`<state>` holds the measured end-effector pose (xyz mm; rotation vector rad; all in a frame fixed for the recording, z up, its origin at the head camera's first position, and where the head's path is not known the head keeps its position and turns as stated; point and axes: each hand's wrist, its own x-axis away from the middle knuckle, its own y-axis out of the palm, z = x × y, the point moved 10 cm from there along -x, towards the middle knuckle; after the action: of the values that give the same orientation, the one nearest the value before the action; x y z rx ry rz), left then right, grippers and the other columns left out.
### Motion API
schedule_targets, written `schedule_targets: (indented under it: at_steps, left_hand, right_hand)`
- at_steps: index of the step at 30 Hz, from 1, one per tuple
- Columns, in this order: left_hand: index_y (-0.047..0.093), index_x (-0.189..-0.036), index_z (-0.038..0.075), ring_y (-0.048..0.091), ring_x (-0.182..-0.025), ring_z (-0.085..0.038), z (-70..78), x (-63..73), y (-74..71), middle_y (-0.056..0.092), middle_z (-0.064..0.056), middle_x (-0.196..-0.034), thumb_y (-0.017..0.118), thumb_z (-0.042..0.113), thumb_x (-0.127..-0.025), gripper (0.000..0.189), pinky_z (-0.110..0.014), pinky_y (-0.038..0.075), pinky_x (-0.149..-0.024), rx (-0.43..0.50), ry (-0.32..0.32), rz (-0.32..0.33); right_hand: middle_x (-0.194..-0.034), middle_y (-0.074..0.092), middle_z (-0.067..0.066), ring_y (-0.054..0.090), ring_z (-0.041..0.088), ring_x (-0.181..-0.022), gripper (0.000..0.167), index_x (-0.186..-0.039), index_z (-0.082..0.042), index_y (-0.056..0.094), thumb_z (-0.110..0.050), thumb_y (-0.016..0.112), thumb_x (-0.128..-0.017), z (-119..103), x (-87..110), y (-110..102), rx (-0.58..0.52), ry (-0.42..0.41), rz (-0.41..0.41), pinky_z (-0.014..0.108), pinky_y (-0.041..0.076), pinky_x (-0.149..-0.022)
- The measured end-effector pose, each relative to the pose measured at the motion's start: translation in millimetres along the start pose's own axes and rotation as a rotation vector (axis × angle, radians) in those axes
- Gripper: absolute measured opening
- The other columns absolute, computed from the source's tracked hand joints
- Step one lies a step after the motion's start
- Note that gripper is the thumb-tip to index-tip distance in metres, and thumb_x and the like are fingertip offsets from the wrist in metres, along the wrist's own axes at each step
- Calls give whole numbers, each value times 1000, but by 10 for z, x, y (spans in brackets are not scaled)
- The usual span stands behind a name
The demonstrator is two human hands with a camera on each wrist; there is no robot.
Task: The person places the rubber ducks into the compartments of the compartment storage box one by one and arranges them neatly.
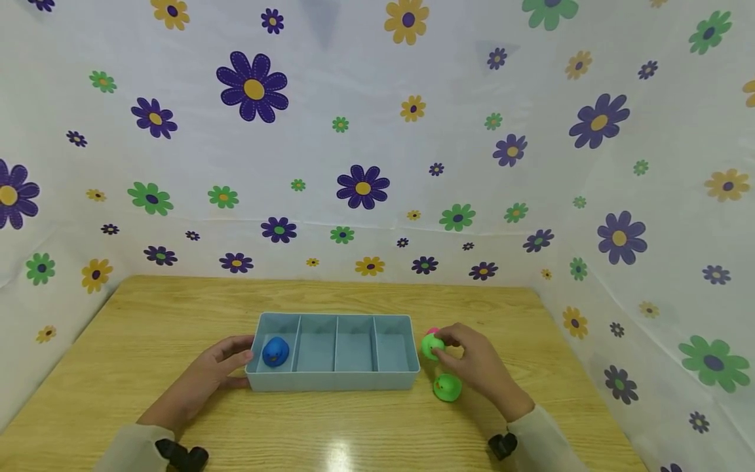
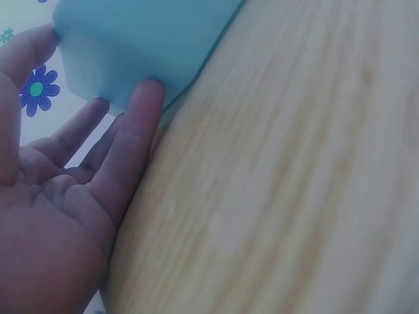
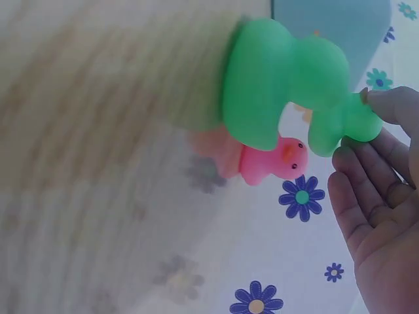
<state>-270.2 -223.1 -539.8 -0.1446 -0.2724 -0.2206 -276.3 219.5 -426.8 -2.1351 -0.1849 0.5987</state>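
A pale blue divided box [image 1: 330, 381] lies lengthwise on the table, with a blue rubber duck [image 1: 275, 352] in its leftmost compartment. My left hand [image 1: 221, 367] touches the box's left end with extended fingers, thumb near the rim; the left wrist view shows fingertips against its wall. Just right of the box, my right hand [image 1: 478, 360] pinches a green rubber duck [image 1: 432, 346] between thumb and fingers. A second green rubber duck [image 1: 447, 388] sits nearer to me, below that hand. Behind the held duck is a pink rubber duck [image 3: 275, 160], mostly hidden in the head view.
The wooden table [image 1: 366, 432] reaches back to a white flowered cloth [image 1: 330, 144], which also rises at both sides. The box's other compartments [image 1: 355, 347] hold nothing visible. A small black device [image 1: 183, 454] is strapped to each wrist.
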Motion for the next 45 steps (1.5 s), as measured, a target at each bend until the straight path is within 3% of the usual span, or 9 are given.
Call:
schedule_targets:
  at_steps: [9,16,23,30,38,45]
  left_hand:
    - [36,-158,6,47,-139,-39,1,-17,-15,39,-21,-160,60,42,-105,69,-44,59,-95,-3,-1,15]
    - [36,-158,5,48,-138,-38,-4,-24,-11,39,-21,-159,60,41,-105,68,-45,59,-95,5,9,8]
    - [36,-158,4,49,-137,-38,26,-8,-7,39,-22,-159,59,39,-106,67,-44,59,-95,3,16,6]
    - [37,-157,4,49,-137,-38,40,0,6,40,-22,-158,59,40,-106,67,-44,59,-95,1,9,9]
    - [36,-158,6,48,-138,-38,2,1,-14,39,-20,-159,60,43,-105,69,-44,59,-96,-5,4,11]
    - [37,-158,7,49,-138,-37,24,9,-7,39,-20,-160,62,45,-103,71,-44,59,-96,3,3,8]
  right_hand:
    - [-101,70,-3,69,22,-92,26,-113,-9,72,-15,82,-90,-149,-93,-63,20,-34,35,49,60,-81]
    - [-105,71,-2,66,14,-96,25,-110,-10,74,-17,84,-88,-384,-198,-88,95,-104,64,37,60,-83]
    - [-104,71,-2,65,14,-96,24,-110,-9,73,-15,83,-89,-584,-327,-68,-17,-119,70,41,60,-84]
    - [-107,71,-2,67,15,-99,23,-113,-9,73,-13,80,-91,-945,-498,188,-141,-188,19,42,60,-87]
    - [-107,70,-1,65,13,-97,21,-112,-10,72,-17,78,-93,-1471,-701,628,-168,-296,-78,38,60,-87]
    - [-110,70,-3,65,11,-98,21,-115,-11,73,-22,75,-97,-1597,-856,998,-150,-233,-200,31,59,-88]
